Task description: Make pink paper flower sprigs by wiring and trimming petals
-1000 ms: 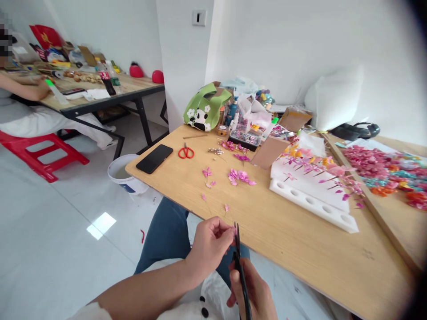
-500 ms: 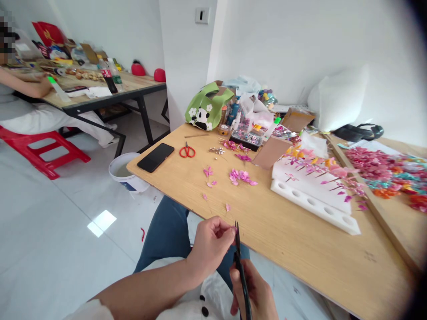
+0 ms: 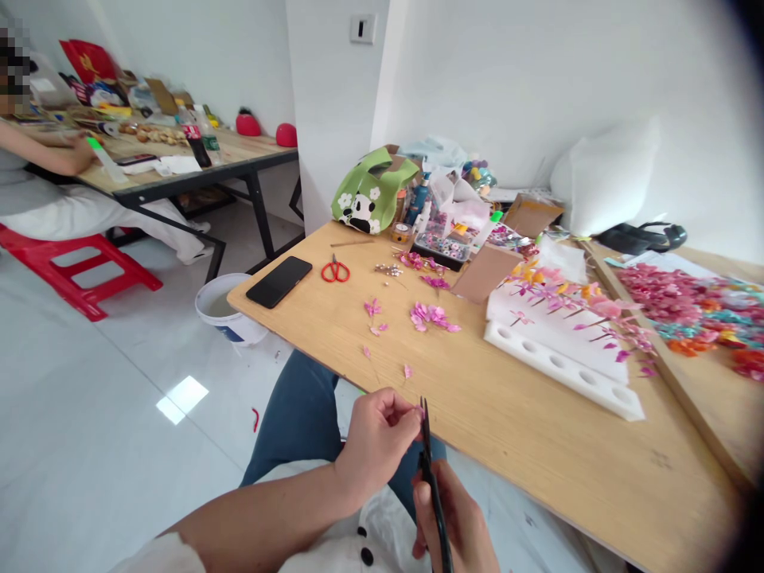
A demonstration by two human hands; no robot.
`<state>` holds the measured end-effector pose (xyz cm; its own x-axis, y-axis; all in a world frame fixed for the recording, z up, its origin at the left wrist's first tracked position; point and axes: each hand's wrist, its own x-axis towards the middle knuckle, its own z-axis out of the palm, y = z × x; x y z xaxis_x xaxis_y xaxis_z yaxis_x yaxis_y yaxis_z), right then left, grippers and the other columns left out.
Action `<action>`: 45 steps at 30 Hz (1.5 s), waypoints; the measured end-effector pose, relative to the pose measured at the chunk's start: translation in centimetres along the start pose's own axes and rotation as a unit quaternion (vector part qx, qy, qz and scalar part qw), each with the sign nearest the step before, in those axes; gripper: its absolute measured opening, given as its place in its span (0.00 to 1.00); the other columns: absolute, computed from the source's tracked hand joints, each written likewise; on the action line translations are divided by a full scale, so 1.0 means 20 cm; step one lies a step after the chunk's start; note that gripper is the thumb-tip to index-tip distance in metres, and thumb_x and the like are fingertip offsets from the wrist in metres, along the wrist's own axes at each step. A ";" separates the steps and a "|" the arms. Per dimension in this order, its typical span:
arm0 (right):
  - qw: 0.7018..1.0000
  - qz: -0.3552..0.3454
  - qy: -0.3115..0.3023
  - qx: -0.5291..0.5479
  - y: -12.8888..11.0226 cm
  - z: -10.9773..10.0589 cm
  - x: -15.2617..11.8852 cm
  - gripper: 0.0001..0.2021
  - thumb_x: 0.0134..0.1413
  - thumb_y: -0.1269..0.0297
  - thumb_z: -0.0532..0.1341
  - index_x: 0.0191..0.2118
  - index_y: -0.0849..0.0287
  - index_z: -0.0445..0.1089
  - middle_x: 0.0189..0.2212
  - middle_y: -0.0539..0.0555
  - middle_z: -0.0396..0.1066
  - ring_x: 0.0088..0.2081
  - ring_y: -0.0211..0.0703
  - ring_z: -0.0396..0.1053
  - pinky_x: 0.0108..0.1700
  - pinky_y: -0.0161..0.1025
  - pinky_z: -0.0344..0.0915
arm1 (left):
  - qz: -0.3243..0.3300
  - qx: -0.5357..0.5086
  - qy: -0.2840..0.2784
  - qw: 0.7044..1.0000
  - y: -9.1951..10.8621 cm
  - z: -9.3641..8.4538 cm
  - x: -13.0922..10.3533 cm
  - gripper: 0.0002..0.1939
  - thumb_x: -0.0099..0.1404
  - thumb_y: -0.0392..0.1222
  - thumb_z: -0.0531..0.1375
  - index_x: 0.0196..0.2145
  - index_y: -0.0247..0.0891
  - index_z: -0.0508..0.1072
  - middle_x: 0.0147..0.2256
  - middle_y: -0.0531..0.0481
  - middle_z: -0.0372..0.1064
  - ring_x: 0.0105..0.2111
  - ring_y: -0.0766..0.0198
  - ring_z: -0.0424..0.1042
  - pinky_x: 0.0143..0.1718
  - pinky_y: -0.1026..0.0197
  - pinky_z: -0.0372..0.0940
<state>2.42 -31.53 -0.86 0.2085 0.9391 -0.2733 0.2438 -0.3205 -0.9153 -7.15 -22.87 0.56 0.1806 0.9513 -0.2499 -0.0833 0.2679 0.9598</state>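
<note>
Left hand (image 3: 375,447): fingertips pinching a small pink petal (image 3: 421,411), mostly hidden, near the tabletop's (image 3: 477,398) edge.
Right hand (image 3: 458,517): wrapped round the handles of black scissors (image 3: 440,513), narrow tips slightly parted beside the petal.
Tabletop: smooth, pale wood grain.
Loose petals (image 3: 430,316): thin, crinkled pink clusters lying beyond the hands.
Foam block (image 3: 543,356): white, matte, with a row of round hollows.
Snips (image 3: 335,263): red looped handles.

The person wears a white top (image 3: 382,509) with round black buttons (image 3: 367,555), a loose white sleeve (image 3: 170,555) and dark blue trousers (image 3: 292,426). Left hand (image 3: 376,446) and right hand (image 3: 458,517) are bare.
</note>
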 end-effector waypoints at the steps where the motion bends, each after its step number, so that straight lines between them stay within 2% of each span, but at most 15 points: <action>1: 1.000 0.000 0.001 -0.001 0.00 0.00 0.00 0.22 0.53 0.39 0.53 0.27 0.55 0.59 0.18 0.44 0.56 0.17 0.33 0.57 0.17 0.29 0.57 | 0.000 -0.001 -0.001 1.000 0.00 0.00 0.00 0.10 0.57 0.43 0.58 0.21 0.37 0.66 0.19 0.52 0.66 0.19 0.69 0.61 0.21 0.66 0.57; 10: 0.994 -0.035 0.001 -0.103 0.08 -0.02 0.03 0.21 0.55 0.40 0.51 0.26 0.54 0.55 0.17 0.43 0.56 0.17 0.36 0.59 0.20 0.33 0.55 | 0.013 0.000 0.005 1.000 0.00 0.01 0.00 0.10 0.57 0.41 0.58 0.21 0.37 0.66 0.19 0.53 0.66 0.20 0.69 0.63 0.22 0.66 0.59; 23: 0.993 -0.044 0.021 -0.111 0.14 -0.02 0.03 0.21 0.54 0.40 0.52 0.26 0.53 0.53 0.15 0.41 0.51 0.14 0.35 0.54 0.15 0.31 0.51 | -0.003 0.000 -0.001 1.000 0.00 0.01 0.01 0.10 0.56 0.41 0.57 0.20 0.37 0.65 0.18 0.53 0.65 0.18 0.69 0.61 0.20 0.66 0.57; 28: 0.986 -0.077 0.035 -0.143 0.13 -0.05 0.03 0.22 0.54 0.40 0.53 0.25 0.53 0.51 0.15 0.40 0.48 0.16 0.34 0.50 0.18 0.32 0.50 | -0.019 -0.003 -0.011 1.000 0.00 0.01 0.01 0.08 0.55 0.40 0.57 0.20 0.37 0.65 0.18 0.53 0.66 0.17 0.69 0.61 0.19 0.66 0.57; 36: 0.966 -0.121 0.040 -0.223 0.14 -0.11 0.03 0.21 0.55 0.39 0.52 0.26 0.52 0.51 0.15 0.41 0.54 0.16 0.37 0.55 0.20 0.33 0.51 | -0.024 -0.015 -0.056 0.998 0.00 -0.02 0.01 0.07 0.56 0.40 0.58 0.24 0.34 0.70 0.20 0.51 0.68 0.20 0.69 0.64 0.22 0.67 0.60; 45: 0.935 -0.176 0.055 -0.303 0.14 -0.14 0.03 0.20 0.58 0.41 0.50 0.28 0.50 0.51 0.16 0.45 0.65 0.16 0.42 0.64 0.18 0.34 0.53 | 0.006 -0.013 -0.090 0.996 -0.03 -0.03 0.03 0.11 0.61 0.45 0.57 0.27 0.34 0.68 0.23 0.51 0.67 0.21 0.69 0.63 0.22 0.67 0.60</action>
<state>5.95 -32.14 -2.71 0.1012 0.9919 0.0763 0.8003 -0.0357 -0.5985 -7.65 -22.40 -0.21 0.3514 0.9125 -0.2093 -0.1121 0.2629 0.9583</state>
